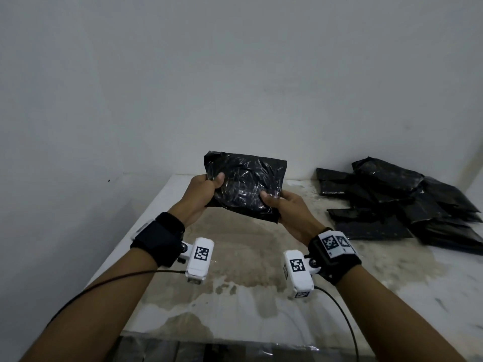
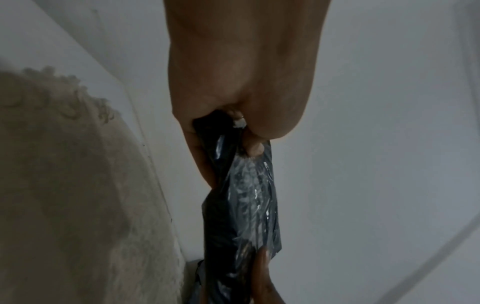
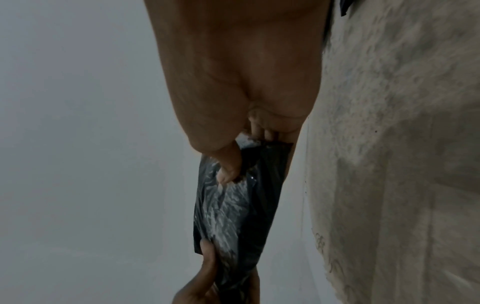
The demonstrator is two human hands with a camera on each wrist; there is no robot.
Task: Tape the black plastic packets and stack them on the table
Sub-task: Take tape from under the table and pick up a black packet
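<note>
A crinkled black plastic packet (image 1: 245,186) is held in the air above the table (image 1: 235,257), tilted toward me. My left hand (image 1: 206,186) grips its left edge, thumb on the front face. My right hand (image 1: 282,202) grips its lower right corner, thumb on top. In the left wrist view the packet (image 2: 244,205) hangs edge-on from my left hand (image 2: 233,127), with the other hand's fingers at its far end. In the right wrist view the packet (image 3: 239,205) is pinched under the thumb of my right hand (image 3: 246,144). No tape roll is visible.
A loose pile of several black packets (image 1: 402,202) lies at the back right of the stained white table. A white wall (image 1: 235,74) stands right behind it. A dark strip (image 1: 209,348) runs along the table's near edge. Cables trail from both wrist cameras.
</note>
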